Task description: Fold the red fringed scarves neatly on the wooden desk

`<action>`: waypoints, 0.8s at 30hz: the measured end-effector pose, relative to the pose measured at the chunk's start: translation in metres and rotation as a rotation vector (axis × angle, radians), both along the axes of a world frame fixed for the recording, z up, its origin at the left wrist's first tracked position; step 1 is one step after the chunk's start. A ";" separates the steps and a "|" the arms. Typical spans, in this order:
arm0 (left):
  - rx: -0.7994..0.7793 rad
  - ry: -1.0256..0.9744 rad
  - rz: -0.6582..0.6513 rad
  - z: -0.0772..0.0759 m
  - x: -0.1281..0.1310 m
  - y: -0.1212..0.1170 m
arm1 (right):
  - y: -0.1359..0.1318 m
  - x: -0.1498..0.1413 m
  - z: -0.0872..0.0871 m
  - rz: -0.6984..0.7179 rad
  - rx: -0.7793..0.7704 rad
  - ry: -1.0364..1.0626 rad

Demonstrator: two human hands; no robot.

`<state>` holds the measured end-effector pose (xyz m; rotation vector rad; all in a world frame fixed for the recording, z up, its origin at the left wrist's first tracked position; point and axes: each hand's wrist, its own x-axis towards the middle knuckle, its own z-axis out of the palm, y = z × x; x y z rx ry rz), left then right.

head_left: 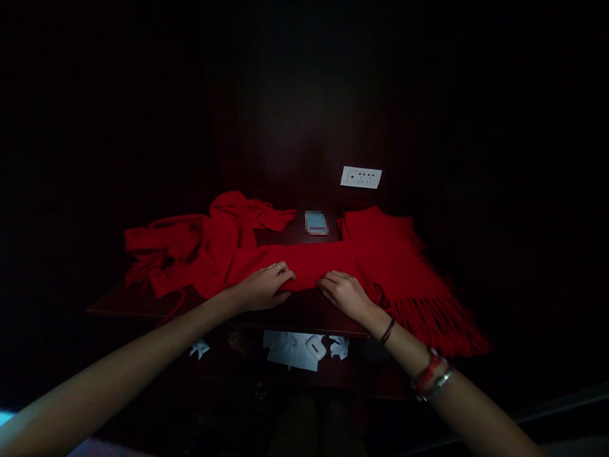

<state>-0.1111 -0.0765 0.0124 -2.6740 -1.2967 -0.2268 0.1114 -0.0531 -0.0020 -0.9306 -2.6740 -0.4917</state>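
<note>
A red fringed scarf (314, 257) lies across a dark wooden shelf (304, 317). Its middle stretch is flattened into a band, while the left part (190, 247) is bunched and crumpled. At the right, a long fringe (442, 317) hangs over the front edge. My left hand (266, 285) has its fingers curled on the near edge of the band, thumb low. A short way to the right, my right hand (343, 292) pinches the same edge with bent fingers. Cloth under the fingertips is partly hidden.
A white wall socket (361, 178) is on the dark back panel. Behind the scarf lies a small pale-blue blurred item (316, 223). A lower shelf holds a printed paper (285, 349), a white earbud case (315, 347) and crumpled tissues (339, 346). The surroundings are very dark.
</note>
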 end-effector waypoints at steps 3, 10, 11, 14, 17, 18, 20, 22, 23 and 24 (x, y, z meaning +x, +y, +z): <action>0.020 -0.023 -0.013 0.003 0.014 0.001 | 0.000 0.001 0.000 -0.020 0.008 0.054; 0.083 0.091 -0.032 -0.005 0.017 0.006 | 0.000 0.004 -0.001 -0.011 -0.023 0.065; 0.079 0.081 -0.043 -0.006 0.014 0.006 | 0.001 0.005 -0.001 0.014 -0.043 0.049; 0.007 -0.007 -0.093 -0.003 0.008 0.008 | 0.001 0.005 -0.001 0.061 -0.107 0.054; -0.127 -0.087 -0.213 0.005 0.009 0.018 | 0.000 0.005 -0.002 0.066 -0.164 0.087; -0.144 -0.096 -0.235 0.007 0.011 0.023 | -0.001 0.005 -0.002 0.061 -0.179 0.090; -0.166 -0.071 -0.238 0.006 0.013 0.036 | -0.004 0.005 -0.004 0.040 -0.199 0.098; -0.233 0.002 -0.201 0.001 0.010 0.051 | -0.006 0.004 -0.005 0.025 -0.206 0.105; -0.283 0.039 -0.165 -0.001 0.006 0.059 | -0.007 0.004 -0.006 0.018 -0.204 0.109; -0.323 0.062 -0.110 -0.003 0.001 0.067 | -0.008 0.004 -0.007 0.012 -0.200 0.111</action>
